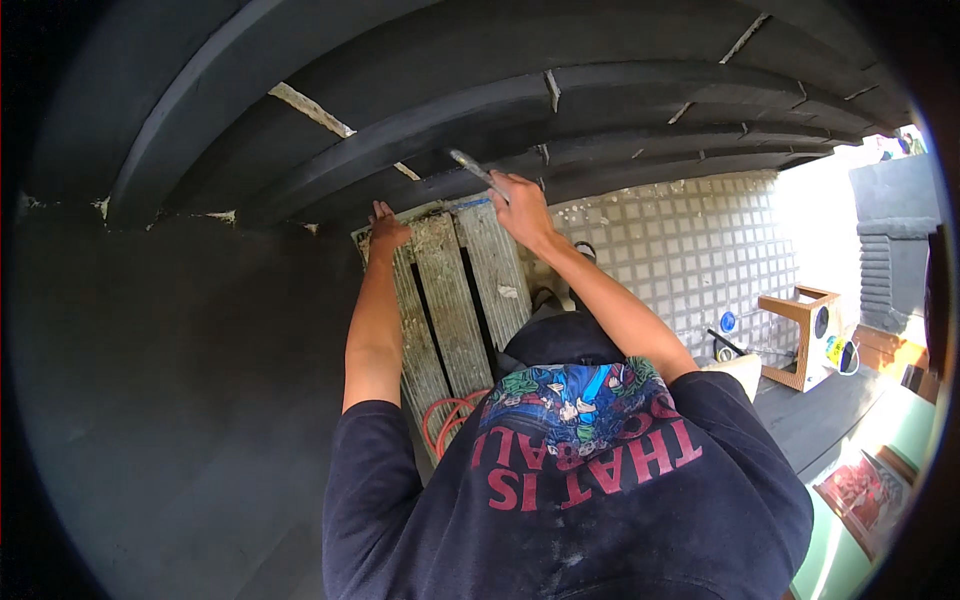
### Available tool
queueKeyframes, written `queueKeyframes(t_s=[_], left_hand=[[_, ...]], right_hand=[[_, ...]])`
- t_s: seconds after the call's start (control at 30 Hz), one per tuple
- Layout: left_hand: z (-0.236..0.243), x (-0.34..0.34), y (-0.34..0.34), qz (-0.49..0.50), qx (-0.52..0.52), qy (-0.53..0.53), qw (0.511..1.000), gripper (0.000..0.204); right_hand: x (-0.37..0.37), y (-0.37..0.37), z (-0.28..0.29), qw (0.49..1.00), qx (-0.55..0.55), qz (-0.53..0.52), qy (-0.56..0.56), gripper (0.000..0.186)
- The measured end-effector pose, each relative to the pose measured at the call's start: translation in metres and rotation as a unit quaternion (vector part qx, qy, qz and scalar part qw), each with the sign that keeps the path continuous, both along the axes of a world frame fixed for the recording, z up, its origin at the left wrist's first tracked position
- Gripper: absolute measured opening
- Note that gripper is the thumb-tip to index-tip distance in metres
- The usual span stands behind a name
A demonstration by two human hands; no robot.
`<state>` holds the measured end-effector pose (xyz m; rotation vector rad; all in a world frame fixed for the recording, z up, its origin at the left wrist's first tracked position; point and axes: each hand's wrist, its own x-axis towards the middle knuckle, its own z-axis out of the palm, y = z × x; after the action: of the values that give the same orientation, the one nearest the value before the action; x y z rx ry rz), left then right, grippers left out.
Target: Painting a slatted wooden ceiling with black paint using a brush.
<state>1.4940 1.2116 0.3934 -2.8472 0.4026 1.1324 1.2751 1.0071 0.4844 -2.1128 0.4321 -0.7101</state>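
Observation:
My right hand point(522, 208) is closed round a slim, greyish stick-like tool point(478, 172) with a paler tip. It points up and left toward the dark, ribbed surface point(420, 120), and its exact kind is too small to tell. Whether the tip touches that surface I cannot tell. My left hand point(387, 230) is open and holds nothing. It rests at the far left corner of a worn plank platform point(440, 270), beside the dark wall. Pale, rough streaks point(312, 108) break the dark surface between its curved ribs.
An orange-red cable or hose point(445, 418) lies looped on the planks near my body. To the right spreads a gridded tile floor point(660, 235). Farther right are a wooden box-like frame point(806, 338), a blue round object point(728, 322) and a dark board point(825, 415).

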Motion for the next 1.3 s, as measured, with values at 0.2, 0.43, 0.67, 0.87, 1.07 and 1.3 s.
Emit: queueKeyframes(t_s=[0.2, 0.43, 0.67, 0.87, 1.07, 1.3], left_hand=[[-0.007, 0.000, 0.015, -0.009, -0.023, -0.001, 1.000, 0.085], [-0.006, 0.002, 0.017, -0.012, -0.046, -0.011, 0.999, 0.084], [-0.008, 0.005, 0.022, -0.014, -0.077, -0.021, 0.997, 0.085], [-0.009, 0.009, 0.020, 0.005, -0.080, 0.003, 0.997, 0.084], [-0.005, 0.009, 0.022, 0.017, -0.085, 0.032, 0.996, 0.085], [-0.005, 0.003, 0.017, -0.001, -0.067, 0.004, 0.998, 0.084]], right_hand=[[-0.038, -0.086, 0.003, 0.992, 0.042, -0.094, 0.071, 0.029], [-0.098, -0.164, -0.008, 0.941, -0.012, -0.316, 0.118, 0.033], [-0.048, -0.095, -0.036, 0.944, -0.011, -0.330, 0.022, 0.028], [0.025, 0.037, -0.004, 0.970, 0.130, -0.207, -0.010, 0.028], [0.053, 0.094, -0.007, 0.994, 0.106, -0.018, 0.027, 0.030], [0.055, 0.064, -0.023, 0.994, 0.076, 0.011, 0.077, 0.028]])
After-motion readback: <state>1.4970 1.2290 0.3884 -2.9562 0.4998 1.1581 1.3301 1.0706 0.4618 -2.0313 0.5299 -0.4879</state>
